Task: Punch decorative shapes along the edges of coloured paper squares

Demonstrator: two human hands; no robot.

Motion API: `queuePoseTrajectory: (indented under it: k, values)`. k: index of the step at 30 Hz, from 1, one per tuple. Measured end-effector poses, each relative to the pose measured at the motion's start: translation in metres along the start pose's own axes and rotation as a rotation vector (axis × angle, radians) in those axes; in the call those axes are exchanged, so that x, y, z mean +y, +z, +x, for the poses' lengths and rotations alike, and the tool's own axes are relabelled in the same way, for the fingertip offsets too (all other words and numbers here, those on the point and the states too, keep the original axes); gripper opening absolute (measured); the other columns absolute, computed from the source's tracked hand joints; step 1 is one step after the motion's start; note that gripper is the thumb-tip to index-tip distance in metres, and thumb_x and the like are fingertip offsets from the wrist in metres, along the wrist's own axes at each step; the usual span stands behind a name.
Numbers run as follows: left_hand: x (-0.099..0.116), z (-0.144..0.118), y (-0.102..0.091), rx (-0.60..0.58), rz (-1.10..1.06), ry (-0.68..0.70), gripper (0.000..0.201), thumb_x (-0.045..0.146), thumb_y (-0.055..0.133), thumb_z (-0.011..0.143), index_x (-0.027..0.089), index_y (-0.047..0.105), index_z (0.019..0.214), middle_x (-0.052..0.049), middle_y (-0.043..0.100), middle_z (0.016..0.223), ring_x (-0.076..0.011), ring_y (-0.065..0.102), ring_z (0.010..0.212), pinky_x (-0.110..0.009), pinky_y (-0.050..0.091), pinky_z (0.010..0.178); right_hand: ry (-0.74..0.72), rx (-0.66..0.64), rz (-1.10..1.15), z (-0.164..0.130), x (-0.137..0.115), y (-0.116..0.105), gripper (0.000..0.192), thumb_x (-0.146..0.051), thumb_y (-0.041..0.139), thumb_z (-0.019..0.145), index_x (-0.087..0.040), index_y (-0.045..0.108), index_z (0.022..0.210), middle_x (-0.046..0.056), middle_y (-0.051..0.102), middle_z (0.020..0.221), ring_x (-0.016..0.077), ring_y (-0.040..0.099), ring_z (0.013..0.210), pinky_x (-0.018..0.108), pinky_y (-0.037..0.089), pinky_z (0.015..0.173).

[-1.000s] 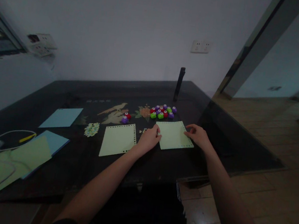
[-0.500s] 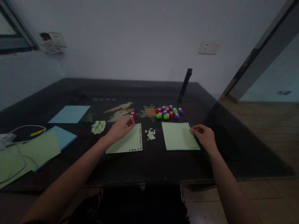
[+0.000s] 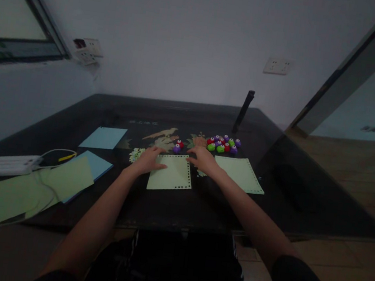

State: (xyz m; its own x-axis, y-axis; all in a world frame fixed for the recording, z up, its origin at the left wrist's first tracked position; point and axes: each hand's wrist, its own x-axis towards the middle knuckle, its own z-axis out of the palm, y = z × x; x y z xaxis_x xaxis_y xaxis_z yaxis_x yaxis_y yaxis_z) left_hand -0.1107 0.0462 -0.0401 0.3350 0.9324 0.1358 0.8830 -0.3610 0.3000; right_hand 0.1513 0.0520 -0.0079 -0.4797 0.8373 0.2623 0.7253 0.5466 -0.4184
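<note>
- I have both hands down on the dark table [image 3: 200, 206], one at each top corner of a pale green punched sheet [image 3: 170, 178] that lies flat in front of me.
- My left hand [image 3: 149, 159] rests on the sheet's upper left corner, fingers loosely extended and flat on the paper, nothing pinched that I can make out.
- My right hand [image 3: 203, 159] sits at the upper right corner, fingers spread and pointing left across the top edge; whether it grips the paper I cannot tell.
- The sheet shows a row of small holes along its right and top edges.
- Just to the right lies a second green sheet [image 3: 241, 174], flat, apart from the first one, my right forearm passing over its near left corner.
- Beyond my right hand sits a cluster of small paper punches [image 3: 223, 144] in red, purple and green, packed close together.
- Two more punches [image 3: 177, 146], one red and one purple, stand just past the first sheet's top edge, between my hands.
- A little heap of paper confetti [image 3: 136, 154] lies right by my left hand.
- Further left I see a blue sheet [image 3: 103, 137] lying alone, then another blue sheet under larger green paper [image 3: 31, 189] at the table's near left corner.
- A white power strip [image 3: 1, 165] with its cable lies at the far left.
- A dark upright post [image 3: 243, 112] stands behind the punches.
</note>
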Motion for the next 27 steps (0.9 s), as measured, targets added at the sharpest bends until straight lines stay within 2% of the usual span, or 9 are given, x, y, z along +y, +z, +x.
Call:
queuePoseTrajectory:
  k: [4, 8, 17, 24, 27]
  values:
    - [0.001, -0.002, 0.001, 0.005, 0.014, -0.018, 0.058, 0.044, 0.068, 0.068, 0.020, 0.052, 0.118, -0.012, 0.056, 0.117, -0.0276, 0.052, 0.109, -0.041, 0.039, 0.094, -0.016, -0.095, -0.150, 0.025, -0.004, 0.027, 0.035, -0.029, 0.067, 0.076, -0.012, 0.064, 0.107, 0.015, 0.061, 0.111, 0.0270, 0.053, 0.106, 0.039, 0.041, 0.089]
    - [0.002, -0.001, 0.000, 0.011, -0.001, -0.022, 0.057, 0.043, 0.069, 0.067, 0.022, 0.054, 0.117, -0.010, 0.056, 0.116, -0.0272, 0.051, 0.108, -0.041, 0.039, 0.094, -0.030, -0.108, -0.191, 0.027, 0.000, 0.040, 0.041, -0.030, 0.069, 0.074, -0.010, 0.062, 0.110, 0.017, 0.058, 0.113, 0.0289, 0.050, 0.108, 0.041, 0.039, 0.091]
    - [-0.001, 0.001, 0.003, 0.010, 0.031, -0.015, 0.053, 0.043, 0.069, 0.067, 0.022, 0.058, 0.114, -0.009, 0.057, 0.111, -0.0269, 0.051, 0.105, -0.039, 0.038, 0.093, -0.014, -0.110, -0.120, 0.026, 0.005, 0.044, 0.043, -0.029, 0.067, 0.075, -0.011, 0.061, 0.113, 0.015, 0.054, 0.112, 0.0264, 0.048, 0.109, 0.040, 0.038, 0.093]
    - [0.001, 0.000, 0.001, 0.032, -0.042, -0.008, 0.055, 0.040, 0.072, 0.064, 0.021, 0.058, 0.114, -0.010, 0.055, 0.113, -0.0276, 0.050, 0.108, -0.040, 0.037, 0.094, -0.003, -0.099, -0.100, 0.028, 0.007, 0.047, 0.045, -0.029, 0.069, 0.074, -0.007, 0.061, 0.112, 0.017, 0.052, 0.110, 0.0283, 0.047, 0.109, 0.040, 0.038, 0.093]
    - [0.004, -0.001, -0.001, 0.023, -0.057, -0.021, 0.055, 0.039, 0.071, 0.064, 0.021, 0.058, 0.114, -0.009, 0.055, 0.113, -0.0269, 0.051, 0.107, -0.040, 0.038, 0.094, 0.001, -0.095, -0.080, 0.027, 0.006, 0.047, 0.041, -0.028, 0.069, 0.074, -0.010, 0.063, 0.110, 0.016, 0.052, 0.109, 0.0271, 0.047, 0.109, 0.040, 0.038, 0.093]
